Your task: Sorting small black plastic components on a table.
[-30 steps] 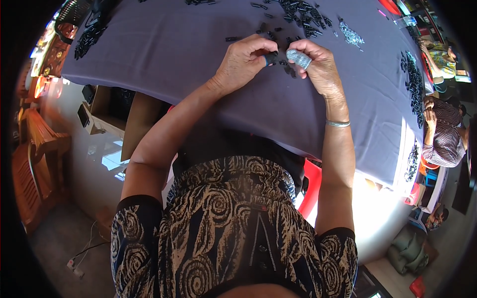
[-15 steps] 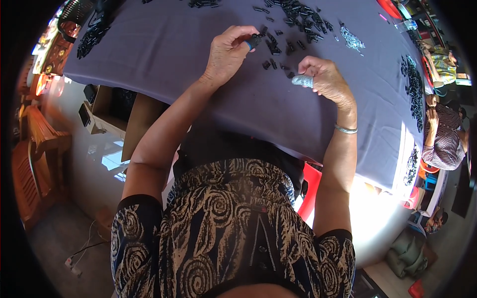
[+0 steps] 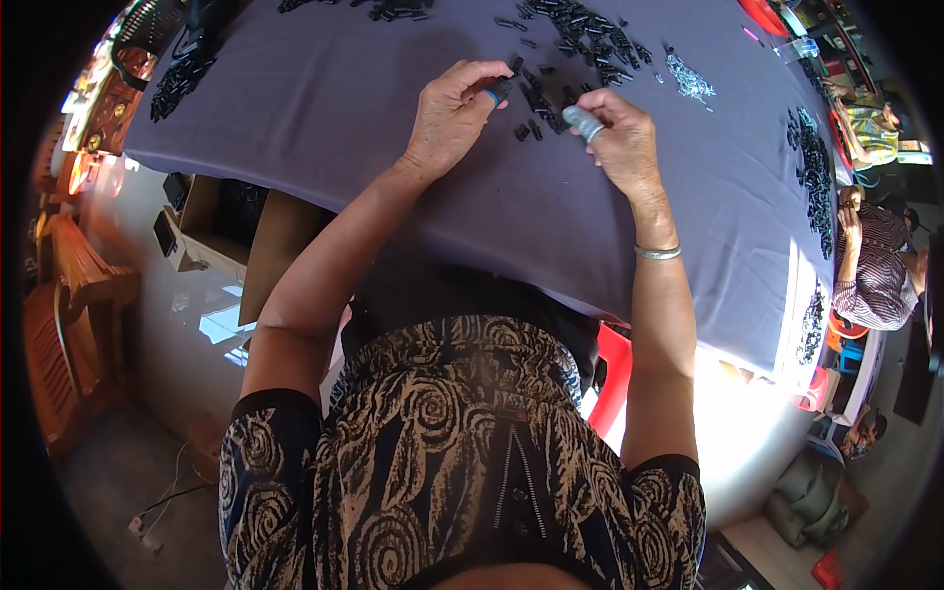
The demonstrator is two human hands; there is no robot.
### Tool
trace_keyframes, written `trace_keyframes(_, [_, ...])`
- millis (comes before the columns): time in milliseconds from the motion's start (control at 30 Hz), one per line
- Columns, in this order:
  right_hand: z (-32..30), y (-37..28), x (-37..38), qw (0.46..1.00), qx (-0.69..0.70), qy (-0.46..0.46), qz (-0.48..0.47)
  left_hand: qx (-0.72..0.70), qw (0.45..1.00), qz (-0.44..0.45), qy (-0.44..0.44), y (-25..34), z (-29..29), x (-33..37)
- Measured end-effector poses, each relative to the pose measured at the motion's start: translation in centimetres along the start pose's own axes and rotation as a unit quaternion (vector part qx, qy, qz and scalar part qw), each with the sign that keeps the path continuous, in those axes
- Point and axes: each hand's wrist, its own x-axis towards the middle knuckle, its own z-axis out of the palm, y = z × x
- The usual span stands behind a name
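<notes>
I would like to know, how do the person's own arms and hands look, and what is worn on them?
Both arms have short, dark sleeves with tan swirls and black edging; below, they are bare. The right hand has a silvery-grey cover on one digit and a silver-coloured bangle at its wrist. The left hand shows a blue band near the thumb tip.

A pile of small parts [image 3: 593, 41] lies on the desk [image 3: 551, 226] well in from the near edge, a heap of pins [image 3: 690, 79] to its right. Loose pieces [image 3: 535, 129] lie between left hand [image 3: 452, 118] and right hand [image 3: 623, 143]. Another pile [image 3: 183, 88] sits by the left edge, a long row [image 3: 814, 182] along the right edge; below the near edge, toward its left corner, stands a box [image 3: 273, 251]
</notes>
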Motion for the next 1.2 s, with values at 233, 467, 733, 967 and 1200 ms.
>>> trace_keyframes(233, [-1.9,1.1,0.6,0.999,0.030,0.019,0.002,-0.003,1.000,0.024,-0.001,-0.7,0.1,0.1])
trace_keyframes(467, [-1.0,1.2,0.1,0.995,-0.021,-0.049,-0.089,0.037,0.998,0.053,0.015,-0.5,0.2,0.0])
trace_keyframes(733, [0.2,0.5,-0.4,0.973,-0.178,-0.026,-0.147,0.088,0.994,0.056,-0.026,0.2,0.4,-0.3])
trace_keyframes(967, [0.3,-0.6,-0.6,0.959,-0.229,-0.025,-0.168,0.087,0.995,0.044,-0.034,0.4,0.5,-0.4])
trace_keyframes(1200, [-0.8,0.1,-0.6,0.978,-0.133,-0.011,-0.158,0.077,0.994,0.054,-0.052,0.8,0.5,-0.6])
